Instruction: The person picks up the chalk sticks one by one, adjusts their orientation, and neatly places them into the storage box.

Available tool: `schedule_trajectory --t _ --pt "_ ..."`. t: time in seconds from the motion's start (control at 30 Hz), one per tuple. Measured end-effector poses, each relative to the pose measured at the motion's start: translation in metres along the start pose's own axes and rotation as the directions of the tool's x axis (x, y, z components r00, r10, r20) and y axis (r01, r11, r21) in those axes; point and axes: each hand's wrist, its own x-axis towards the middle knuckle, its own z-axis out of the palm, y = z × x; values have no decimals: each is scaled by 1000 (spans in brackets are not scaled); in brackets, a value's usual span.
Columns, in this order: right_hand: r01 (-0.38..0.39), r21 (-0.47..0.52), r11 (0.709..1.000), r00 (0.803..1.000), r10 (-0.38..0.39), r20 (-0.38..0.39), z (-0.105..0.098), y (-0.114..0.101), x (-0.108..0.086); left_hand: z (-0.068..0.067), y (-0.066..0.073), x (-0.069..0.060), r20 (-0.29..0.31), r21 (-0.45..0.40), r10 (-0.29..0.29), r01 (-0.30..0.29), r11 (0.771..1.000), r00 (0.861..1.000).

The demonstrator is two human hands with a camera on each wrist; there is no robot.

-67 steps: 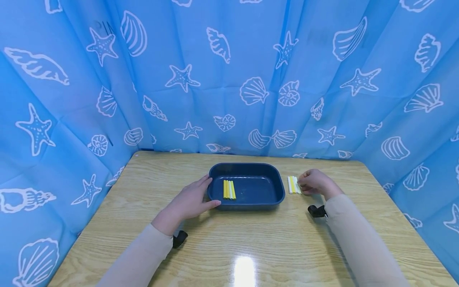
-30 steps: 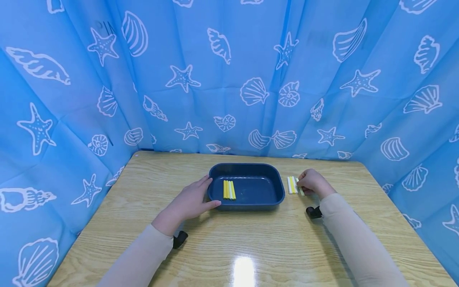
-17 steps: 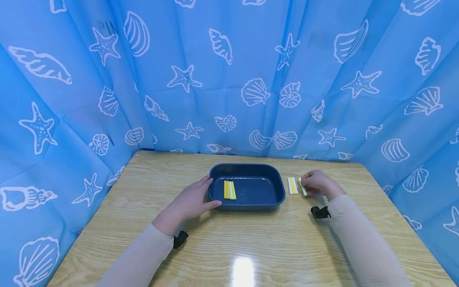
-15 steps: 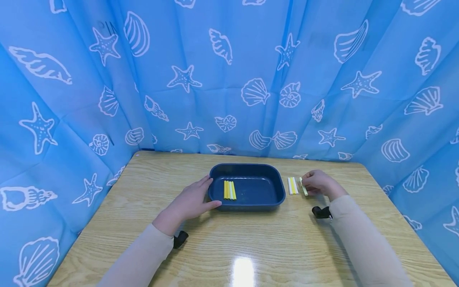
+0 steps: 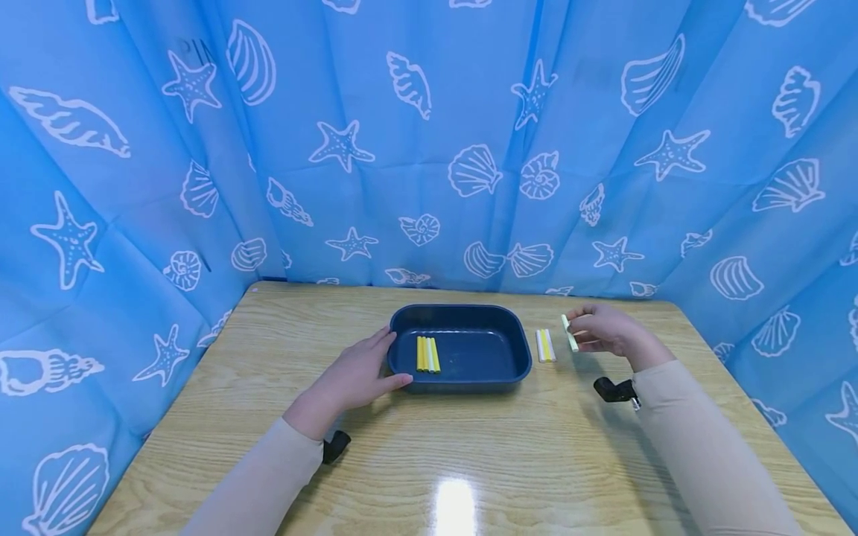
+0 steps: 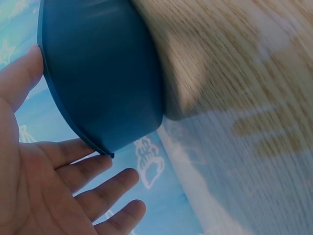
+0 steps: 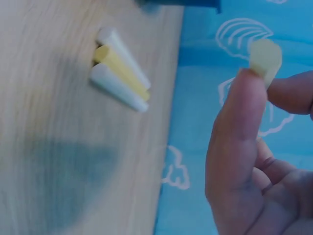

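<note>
My right hand (image 5: 606,333) pinches a pale yellow-green stick of chalk (image 5: 570,333) between thumb and fingers, raised above the table. Close up in the right wrist view, the chalk's round end (image 7: 265,55) sticks out past the fingertips. Left of that hand, three chalk sticks (image 5: 546,346), two white with a yellow one between, lie side by side on the table. A dark blue rectangular tray (image 5: 462,385) holds several yellow and white sticks (image 5: 428,354) in a row near its left end. My left hand (image 5: 355,376) rests spread against the tray's left end, thumb and fingers touching the rim.
The wood-grain table (image 5: 429,447) extends in front of the tray, with a bright light reflection near its front. A blue curtain (image 5: 429,201) with white shells and starfish stands behind the table and along both sides.
My right hand slid the pale chalk stick away from the right end of the row, then lifted it off the table. The left hand and the tray stayed put.
</note>
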Motion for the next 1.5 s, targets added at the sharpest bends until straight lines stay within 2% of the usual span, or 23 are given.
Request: schedule_trajectory --t 0.2,0.47,0.83,1.1,1.5 --pt "19 110 994 998 -26 59 -1 -14 -7 1 -1 1 3 2 -2 2 1000 1000" --pt "8 263 965 990 -45 135 5 -34 -10 1 -1 1 -2 2 2 -2 1000 1000" --pt "-2 362 932 970 -86 226 26 -61 -11 -2 4 0 -10 18 -14 14 1000 1000" --pt "-35 358 933 963 -64 261 44 -75 -4 -1 4 1 -2 28 -21 21 999 1000" --pt "-90 274 957 955 5 296 76 -89 19 -2 3 1 -1 17 -19 19 1000 1000"
